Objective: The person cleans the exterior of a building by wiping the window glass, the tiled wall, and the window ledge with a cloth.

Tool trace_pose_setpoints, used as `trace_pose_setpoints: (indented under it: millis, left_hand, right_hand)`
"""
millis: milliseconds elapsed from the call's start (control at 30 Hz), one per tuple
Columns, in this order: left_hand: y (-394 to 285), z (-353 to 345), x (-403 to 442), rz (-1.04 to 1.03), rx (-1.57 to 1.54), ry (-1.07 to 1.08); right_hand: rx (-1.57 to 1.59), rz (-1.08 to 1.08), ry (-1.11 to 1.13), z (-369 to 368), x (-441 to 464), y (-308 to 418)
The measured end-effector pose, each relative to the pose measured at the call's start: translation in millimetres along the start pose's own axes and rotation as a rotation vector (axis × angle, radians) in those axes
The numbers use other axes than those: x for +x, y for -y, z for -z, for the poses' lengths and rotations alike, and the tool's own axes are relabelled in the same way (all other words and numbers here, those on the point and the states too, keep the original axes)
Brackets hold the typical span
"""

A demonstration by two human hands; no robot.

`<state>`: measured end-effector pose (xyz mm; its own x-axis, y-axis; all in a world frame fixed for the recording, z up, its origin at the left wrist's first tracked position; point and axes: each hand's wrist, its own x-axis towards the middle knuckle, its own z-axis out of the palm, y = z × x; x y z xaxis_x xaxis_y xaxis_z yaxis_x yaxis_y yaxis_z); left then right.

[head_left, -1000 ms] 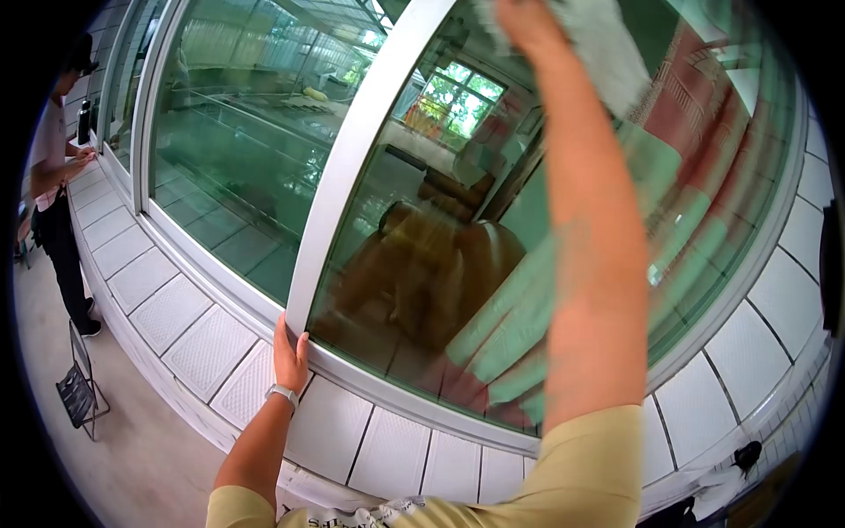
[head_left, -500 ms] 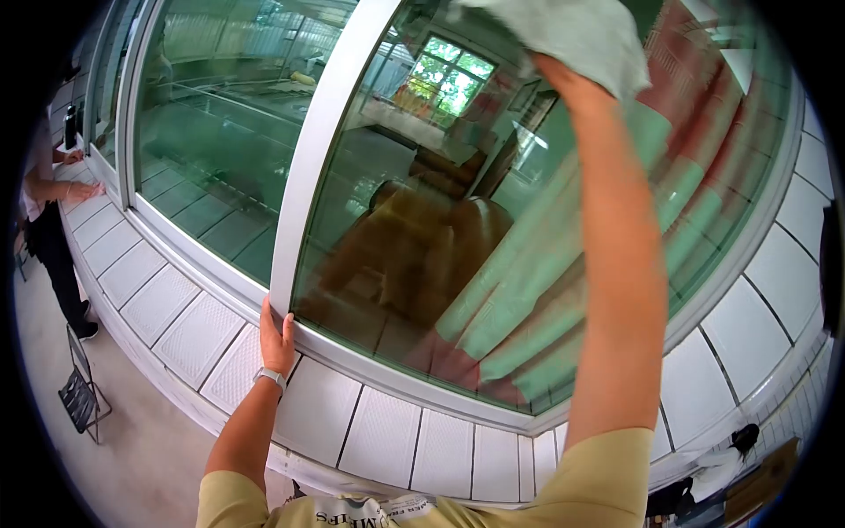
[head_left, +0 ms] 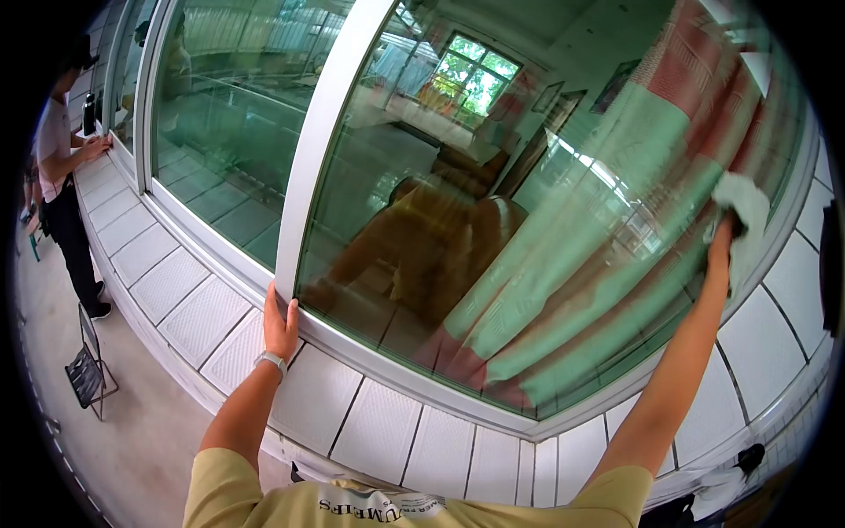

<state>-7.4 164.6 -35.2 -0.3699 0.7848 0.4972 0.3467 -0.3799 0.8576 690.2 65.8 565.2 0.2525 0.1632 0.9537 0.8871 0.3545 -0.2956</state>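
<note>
My right hand point(head_left: 722, 245) is at the far right side of the window pane, closed on a crumpled white cloth point(head_left: 748, 204). The cloth lies against the glass near the frame and hides most of the fingers. My left hand point(head_left: 280, 330) grips the foot of the upright white window frame point(head_left: 304, 167), fingers on one side and thumb on the other. Between my hands spreads the large glass pane point(head_left: 370, 255), which carries reflections. Behind it hangs a green and red curtain point(head_left: 607, 220).
A white tiled ledge point(head_left: 317, 396) runs below the window and bends round the corner at right. On the left, a person point(head_left: 66, 176) stands at another window section, near a dark bottle point(head_left: 89, 114). A folding stool point(head_left: 88, 370) stands on the floor. Another person point(head_left: 722, 484) is at lower right.
My right hand has swept the white cloth from the top of the pane down and right to its right edge. My left hand keeps its place on the frame.
</note>
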Motion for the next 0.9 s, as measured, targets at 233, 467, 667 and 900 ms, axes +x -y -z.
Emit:
trace_pose_setpoints:
  millis: [233,467,667,900]
  left_hand:
    - [-4.4,2.3,-1.5,0.038,-0.007,0.035]
    - [-1.0,2.4,3.0,-0.017,0.008,0.023]
    - [-2.0,2.9,2.0,-0.021,0.014,0.02]
    - [-10.5,7.4,2.0,0.009,-0.015,0.059]
  right_hand:
    - [-0.654,0.448,0.033,43.1,-91.8,42.0]
    - [-0.318,0.359,-0.031,-75.4,-131.7,184.9]
    - [-1.048,0.846,0.042,-234.2,-211.3,292.6]
    - [-0.188,0.845,0.315,-329.6,-308.2,349.0]
